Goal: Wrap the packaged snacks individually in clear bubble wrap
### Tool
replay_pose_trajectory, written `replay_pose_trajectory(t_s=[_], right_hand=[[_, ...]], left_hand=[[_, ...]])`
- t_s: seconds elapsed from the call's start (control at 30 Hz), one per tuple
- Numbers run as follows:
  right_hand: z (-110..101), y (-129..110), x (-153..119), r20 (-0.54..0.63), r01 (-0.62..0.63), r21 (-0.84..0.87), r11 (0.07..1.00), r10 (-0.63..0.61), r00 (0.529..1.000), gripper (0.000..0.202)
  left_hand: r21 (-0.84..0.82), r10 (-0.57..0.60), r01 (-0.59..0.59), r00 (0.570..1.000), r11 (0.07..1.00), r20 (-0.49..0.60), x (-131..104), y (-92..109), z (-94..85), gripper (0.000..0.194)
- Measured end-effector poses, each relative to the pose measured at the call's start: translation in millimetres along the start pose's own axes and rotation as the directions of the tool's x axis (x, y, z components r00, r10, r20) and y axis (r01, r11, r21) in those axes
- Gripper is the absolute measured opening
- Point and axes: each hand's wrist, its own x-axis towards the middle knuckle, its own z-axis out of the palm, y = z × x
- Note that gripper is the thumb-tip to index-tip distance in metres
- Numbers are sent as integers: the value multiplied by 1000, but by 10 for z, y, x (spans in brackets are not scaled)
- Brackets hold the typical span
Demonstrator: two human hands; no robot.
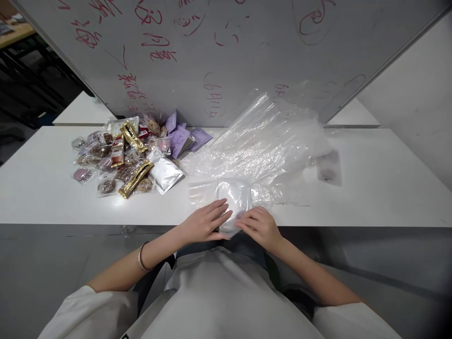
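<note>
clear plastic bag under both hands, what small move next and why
Probably press the mouth flat and run the fingers along it: both the left hand and right hand rest on the filled clear plastic bag at the white table's near edge.

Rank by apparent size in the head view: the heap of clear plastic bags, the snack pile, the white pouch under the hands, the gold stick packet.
1. Heap of clear plastic bags
2. Snack pile, somewhat smaller
3. White pouch, though nearer the camera
4. Gold stick packet

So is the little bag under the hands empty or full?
Full, it looks: the bag bulges with something white inside. Both hands, left and right, rest flat on it.
</note>
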Motion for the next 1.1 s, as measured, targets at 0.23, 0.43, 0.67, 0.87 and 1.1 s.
replay_pose_trajectory(t_s=[0.23,0.43,0.67,0.87,1.1], right_hand=[[128,-9,-75,-210,-184,-155,971,150,966,6],[127,-88,-18,173,215,-524,824,-144,974,50],[278,-154,-204,210,228,-676,700,-114,971,55],[64,-117,-323,105,268,-617,740,-260,960,39],[-617,-79,-196,202,312,-297,903,-260,944,41]], left_hand=[[-62,-224,217,963,974,-147,71,197,128,40],[-154,-332,308,928,939,-168,137,256,195,34],[-264,-490,448,863,854,-120,137,224,164,34],[-74,-576,571,812,817,-91,207,169,215,48],[106,-531,531,847,841,-29,354,164,263,49]])
